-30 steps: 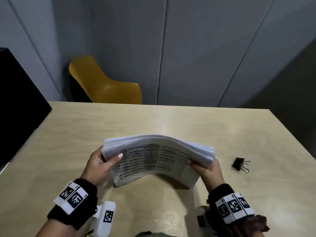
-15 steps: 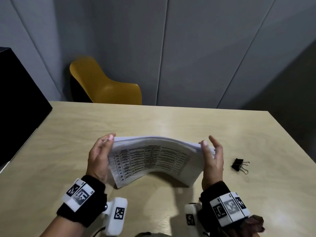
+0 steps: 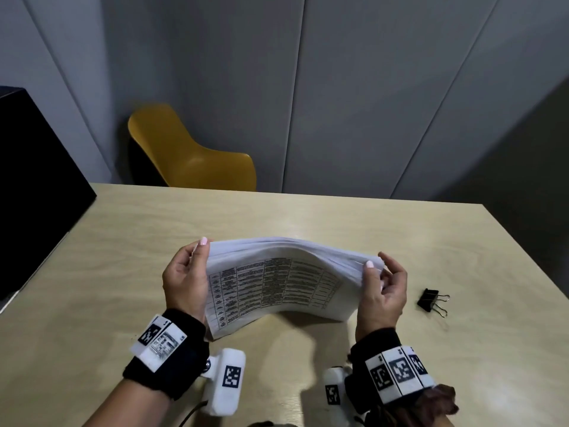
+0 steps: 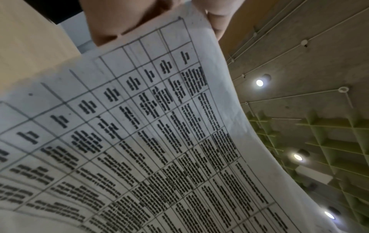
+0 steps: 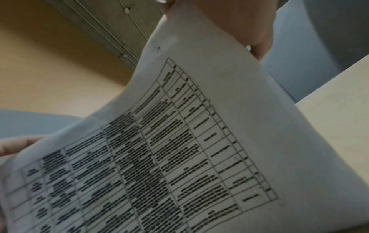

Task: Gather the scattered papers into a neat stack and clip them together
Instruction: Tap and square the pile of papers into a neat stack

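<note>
While hands grip, papers [image 3: 277, 285] bow.

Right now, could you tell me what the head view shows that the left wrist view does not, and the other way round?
Only the head view shows the binder clip lying on the table to the right of the right hand, which holds the stack's right end, plus the yellow chair behind the table. Only the left wrist view shows the ceiling lights and the green grid panel. Both show the paper stack, bowed, printed table facing the person, with the left hand holding its left end.
</note>
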### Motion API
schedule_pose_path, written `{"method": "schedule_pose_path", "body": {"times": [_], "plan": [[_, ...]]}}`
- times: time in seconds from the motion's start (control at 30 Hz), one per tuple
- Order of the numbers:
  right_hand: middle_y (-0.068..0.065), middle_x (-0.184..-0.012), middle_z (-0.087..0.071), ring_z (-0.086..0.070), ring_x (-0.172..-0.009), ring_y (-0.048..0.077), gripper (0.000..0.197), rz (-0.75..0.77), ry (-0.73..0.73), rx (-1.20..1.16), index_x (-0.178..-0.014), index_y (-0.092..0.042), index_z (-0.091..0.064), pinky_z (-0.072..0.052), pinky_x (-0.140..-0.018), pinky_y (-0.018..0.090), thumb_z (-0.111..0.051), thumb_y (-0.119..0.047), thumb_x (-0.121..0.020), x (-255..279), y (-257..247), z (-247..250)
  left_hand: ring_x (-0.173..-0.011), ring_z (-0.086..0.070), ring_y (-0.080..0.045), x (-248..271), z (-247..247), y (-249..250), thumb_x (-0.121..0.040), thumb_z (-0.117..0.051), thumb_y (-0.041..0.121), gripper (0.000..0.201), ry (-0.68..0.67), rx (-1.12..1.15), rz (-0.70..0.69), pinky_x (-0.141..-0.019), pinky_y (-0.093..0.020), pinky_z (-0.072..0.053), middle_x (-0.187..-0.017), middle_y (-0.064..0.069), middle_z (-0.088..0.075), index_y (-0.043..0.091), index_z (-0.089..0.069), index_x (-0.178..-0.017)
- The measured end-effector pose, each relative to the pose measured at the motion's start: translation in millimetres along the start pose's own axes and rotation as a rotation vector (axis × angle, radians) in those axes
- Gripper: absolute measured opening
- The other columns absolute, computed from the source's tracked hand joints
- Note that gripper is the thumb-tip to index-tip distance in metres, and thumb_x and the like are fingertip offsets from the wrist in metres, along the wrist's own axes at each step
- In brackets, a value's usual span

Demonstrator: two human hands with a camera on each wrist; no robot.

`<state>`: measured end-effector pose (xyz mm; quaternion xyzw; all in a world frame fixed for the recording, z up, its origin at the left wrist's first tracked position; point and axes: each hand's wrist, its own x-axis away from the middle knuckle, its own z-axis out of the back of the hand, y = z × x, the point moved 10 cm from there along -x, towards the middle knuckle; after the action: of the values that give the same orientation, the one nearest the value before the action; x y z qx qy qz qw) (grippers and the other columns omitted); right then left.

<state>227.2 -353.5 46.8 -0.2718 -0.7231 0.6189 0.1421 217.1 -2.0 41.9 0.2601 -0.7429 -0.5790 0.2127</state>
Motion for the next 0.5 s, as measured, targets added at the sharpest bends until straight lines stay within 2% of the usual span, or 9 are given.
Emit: {"method": "schedule_pose_path", "body": {"times": [0.1, 0.13, 0.2, 0.23, 0.27, 0.3, 0.33, 0.43, 0.5], "plan": [[-0.005, -0.074, -0.049, -0.050, -0.059, -0.011, 0.043, 0.017, 0.033, -0.007, -0.103, -0.024, -0.056, -0.038, -0.059, 0.001, -0.058, -0.049, -0.067, -3.3, -4.1, 3.8, -0.081, -0.059, -0.024, 1.8, 1.1, 6.4, -0.075, -0.055, 0.054, 0.035, 0.030, -0.041, -0.039, -0.075, -0.038, -0.046, -0.077, 0.000, -0.062, 0.021, -0.068, -0.074], [-0.006, -0.074, -0.050, -0.051, -0.058, -0.013, 0.046, 0.003, 0.047, 0.009, -0.104, -0.021, -0.056, -0.038, -0.057, 0.000, -0.058, -0.049, -0.068, -4.8, -3.7, 4.8, -0.082, -0.059, -0.024, 2.3, 0.3, 7.7, -0.075, -0.057, 0.053, 0.033, 0.041, -0.062, -0.050, -0.075, -0.038, -0.046, -0.076, 0.001, -0.062, 0.021, -0.066, -0.073], [-0.007, -0.077, -0.053, -0.052, -0.063, -0.016, 0.039, -0.056, 0.075, 0.049, -0.098, -0.021, -0.058, -0.038, -0.060, -0.001, -0.060, -0.044, -0.068, -7.4, 0.9, 5.1, -0.082, -0.058, -0.023, 1.6, 1.2, 8.0, -0.079, -0.065, 0.040, 0.021, 0.078, -0.092, -0.061, -0.077, -0.040, -0.047, -0.077, 0.001, -0.061, 0.022, -0.063, -0.069], [-0.006, -0.080, -0.056, -0.054, -0.070, -0.012, 0.031, -0.098, 0.090, 0.063, -0.090, -0.023, -0.059, -0.042, -0.067, 0.004, -0.060, -0.043, -0.067, -9.0, 6.9, 6.0, -0.082, -0.058, -0.023, 1.0, 2.5, 7.3, -0.080, -0.068, 0.034, 0.018, 0.098, -0.108, -0.069, -0.079, -0.043, -0.049, -0.077, 0.001, -0.061, 0.022, -0.062, -0.068], [-0.003, -0.082, -0.058, -0.056, -0.079, -0.001, 0.024, -0.138, 0.100, 0.075, -0.081, -0.026, -0.061, -0.045, -0.074, 0.014, -0.061, -0.043, -0.065, -9.9, 12.0, 6.3, -0.081, -0.057, -0.022, 1.4, 3.3, 8.0, -0.080, -0.070, 0.031, 0.018, 0.112, -0.121, -0.077, -0.080, -0.044, -0.049, -0.076, 0.001, -0.061, 0.022, -0.061, -0.067], [-0.001, -0.082, -0.060, -0.056, -0.083, 0.011, 0.019, -0.159, 0.104, 0.079, -0.074, -0.027, -0.061, -0.045, -0.078, 0.025, -0.062, -0.043, -0.064, -11.3, 14.5, 5.7, -0.080, -0.057, -0.021, 2.0, 3.2, 10.1, -0.080, -0.070, 0.030, 0.017, 0.125, -0.130, -0.090, -0.081, -0.043, -0.050, -0.074, 0.002, -0.061, 0.022, -0.062, -0.068], [0.000, -0.081, -0.061, -0.055, -0.084, 0.016, 0.018, -0.161, 0.103, 0.076, -0.070, -0.027, -0.060, -0.045, -0.078, 0.031, -0.062, -0.044, -0.064, -12.1, 14.3, 4.4, -0.079, -0.057, -0.018, 3.7, 2.9, 14.3, -0.080, -0.070, 0.029, 0.016, 0.137, -0.131, -0.105, -0.082, -0.040, -0.049, -0.073, 0.004, -0.061, 0.022, -0.062, -0.069], [-0.003, -0.087, -0.060, -0.054, -0.092, 0.015, 0.027, -0.125, 0.074, 0.069, -0.075, -0.029, -0.061, -0.044, -0.084, 0.032, -0.064, -0.051, -0.060, -11.6, 9.2, -0.7, -0.081, -0.057, -0.012, 5.7, -0.3, 21.3, -0.081, -0.070, 0.028, 0.015, 0.154, -0.116, -0.133, -0.086, -0.033, -0.047, -0.074, 0.009, -0.061, 0.020, -0.063, -0.070], [-0.010, -0.089, -0.058, -0.054, -0.093, 0.000, 0.032, -0.099, 0.051, 0.065, -0.086, -0.026, -0.062, -0.041, -0.087, 0.026, -0.064, -0.045, -0.061, -11.0, 4.8, -4.0, -0.086, -0.058, -0.014, 5.0, -2.7, 21.7, -0.079, -0.072, 0.025, 0.011, 0.151, -0.141, -0.137, -0.089, -0.035, -0.048, -0.080, 0.004, -0.064, 0.020, -0.064, -0.074]]}}
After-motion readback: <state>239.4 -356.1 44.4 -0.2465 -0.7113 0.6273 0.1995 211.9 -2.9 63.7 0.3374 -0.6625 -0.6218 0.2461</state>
